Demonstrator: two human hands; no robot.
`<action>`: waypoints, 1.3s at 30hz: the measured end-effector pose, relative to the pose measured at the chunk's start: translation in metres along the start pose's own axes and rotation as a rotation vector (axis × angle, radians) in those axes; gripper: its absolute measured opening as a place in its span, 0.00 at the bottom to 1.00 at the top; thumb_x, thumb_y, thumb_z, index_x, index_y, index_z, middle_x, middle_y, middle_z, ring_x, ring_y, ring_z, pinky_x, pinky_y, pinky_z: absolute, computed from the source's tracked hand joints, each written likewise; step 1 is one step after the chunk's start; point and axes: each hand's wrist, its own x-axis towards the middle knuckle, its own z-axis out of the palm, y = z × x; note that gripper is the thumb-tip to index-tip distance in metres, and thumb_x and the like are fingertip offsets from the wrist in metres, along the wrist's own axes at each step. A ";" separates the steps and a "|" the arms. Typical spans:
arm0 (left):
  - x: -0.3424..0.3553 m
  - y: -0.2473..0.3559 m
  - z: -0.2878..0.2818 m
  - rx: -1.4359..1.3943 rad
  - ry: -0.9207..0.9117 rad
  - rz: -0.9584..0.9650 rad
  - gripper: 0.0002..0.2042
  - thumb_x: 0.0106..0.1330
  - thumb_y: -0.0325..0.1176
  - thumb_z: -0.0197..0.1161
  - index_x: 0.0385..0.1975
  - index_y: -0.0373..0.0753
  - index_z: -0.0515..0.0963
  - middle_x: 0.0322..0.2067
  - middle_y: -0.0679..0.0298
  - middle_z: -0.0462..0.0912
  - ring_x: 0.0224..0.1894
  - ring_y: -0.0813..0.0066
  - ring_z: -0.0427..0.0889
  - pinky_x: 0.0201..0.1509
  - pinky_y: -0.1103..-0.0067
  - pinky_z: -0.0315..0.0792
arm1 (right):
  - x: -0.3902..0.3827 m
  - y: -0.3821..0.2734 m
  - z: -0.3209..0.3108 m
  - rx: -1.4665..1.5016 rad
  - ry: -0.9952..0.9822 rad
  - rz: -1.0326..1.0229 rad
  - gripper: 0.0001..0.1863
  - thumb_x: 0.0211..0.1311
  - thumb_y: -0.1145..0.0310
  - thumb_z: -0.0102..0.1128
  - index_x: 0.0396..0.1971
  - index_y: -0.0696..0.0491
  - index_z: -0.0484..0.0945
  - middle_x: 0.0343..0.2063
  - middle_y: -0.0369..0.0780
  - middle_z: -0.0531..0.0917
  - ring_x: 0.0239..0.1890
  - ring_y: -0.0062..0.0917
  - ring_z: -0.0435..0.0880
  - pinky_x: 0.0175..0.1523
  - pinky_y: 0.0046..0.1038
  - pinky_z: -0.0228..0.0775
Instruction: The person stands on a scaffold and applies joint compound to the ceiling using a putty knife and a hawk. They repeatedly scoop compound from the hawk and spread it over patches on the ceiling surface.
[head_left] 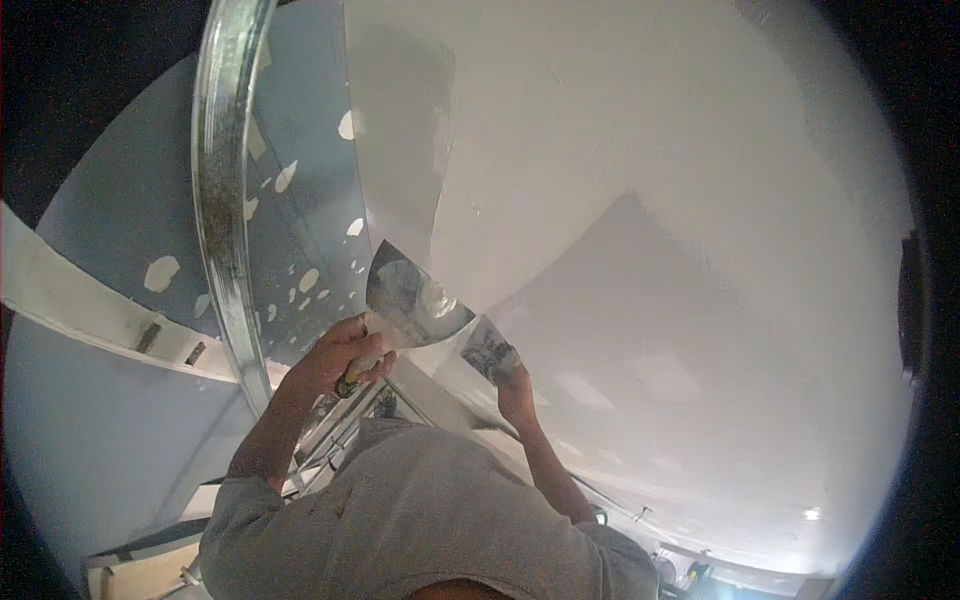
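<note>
My left hand [338, 358] is closed round the handle of a wide putty knife [398, 290], its metal blade pointing up and away from me. A smear of pale compound [437, 300] lies on that blade. In my right hand [515, 395] is a narrower putty knife [487, 350], with dark and whitish marks on its blade. The two blades are close together at their corners; I cannot tell whether they touch. Beyond them stretches a pale plastered surface [640, 130].
A shiny metal rail [222, 190] curves down on the left. Behind it is a grey-blue panel [300, 130] with several white patches. A pale beam [110, 312] crosses at far left. Metal ladder-like bars [335, 440] show below my left hand. A bright light [725, 585] glows at lower right.
</note>
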 end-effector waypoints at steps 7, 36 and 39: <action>0.006 -0.009 0.015 0.259 0.373 0.135 0.13 0.74 0.34 0.59 0.53 0.36 0.74 0.42 0.59 0.83 0.40 0.69 0.83 0.43 0.72 0.80 | -0.025 -0.019 -0.004 -0.148 -0.194 0.062 0.21 0.65 0.77 0.54 0.58 0.57 0.75 0.55 0.49 0.80 0.59 0.39 0.79 0.66 0.36 0.68; 0.072 0.076 -0.070 -0.009 -0.124 0.049 0.19 0.73 0.36 0.62 0.60 0.41 0.72 0.34 0.62 0.83 0.12 0.84 0.64 0.11 0.81 0.55 | -0.107 -0.830 -0.473 -0.758 1.269 -0.996 0.10 0.62 0.67 0.66 0.24 0.52 0.75 0.25 0.36 0.76 0.29 0.28 0.77 0.33 0.34 0.69; 0.093 0.057 -0.083 -0.043 -0.246 0.137 0.17 0.74 0.35 0.61 0.59 0.41 0.73 0.32 0.64 0.83 0.11 0.84 0.63 0.11 0.82 0.54 | -0.111 -0.859 -0.498 -1.360 1.366 -0.619 0.07 0.61 0.68 0.65 0.33 0.55 0.79 0.29 0.39 0.80 0.34 0.31 0.81 0.37 0.39 0.75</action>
